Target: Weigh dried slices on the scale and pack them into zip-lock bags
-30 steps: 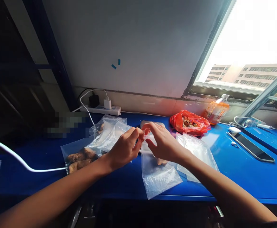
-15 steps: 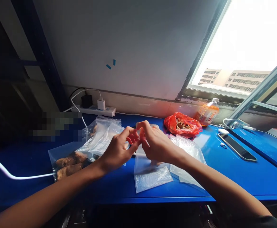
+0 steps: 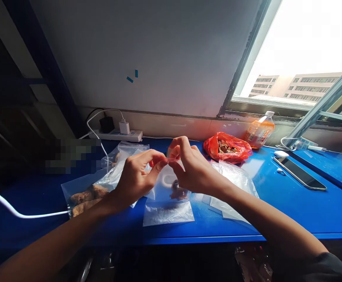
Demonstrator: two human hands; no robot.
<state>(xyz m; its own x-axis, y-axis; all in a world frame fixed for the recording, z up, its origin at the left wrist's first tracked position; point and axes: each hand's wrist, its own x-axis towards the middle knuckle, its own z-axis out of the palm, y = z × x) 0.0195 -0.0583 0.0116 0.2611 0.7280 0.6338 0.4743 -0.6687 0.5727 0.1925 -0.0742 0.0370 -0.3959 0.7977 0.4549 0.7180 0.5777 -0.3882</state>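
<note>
Blue tabletop (image 3: 294, 211) below grey wall (image 3: 171, 58), window (image 3: 312, 39); left fingers (image 3: 149, 156), right fingers (image 3: 185, 145) pinching clear bag (image 3: 168, 212).

- So we had a big grey wall (image 3: 173, 51) straight ahead, kinda dim, with two little bits of blue tape (image 3: 130, 79) stuck on it.
- Below a dark seam we got a paler, shinier strip (image 3: 188, 127) along the bottom of it.
- Our window (image 3: 300, 43) sat up on the right, edges pretty scruffy, sky totally blown out, and we could see pale buildings (image 3: 312, 88) outside.
- A grey metal frame (image 3: 323, 105) slanted across beside it.
- We had a bright blue tabletop (image 3: 306, 207), glossy on the window side.
- Left side was super dark, but we could make out a blue post (image 3: 48, 70).
</note>
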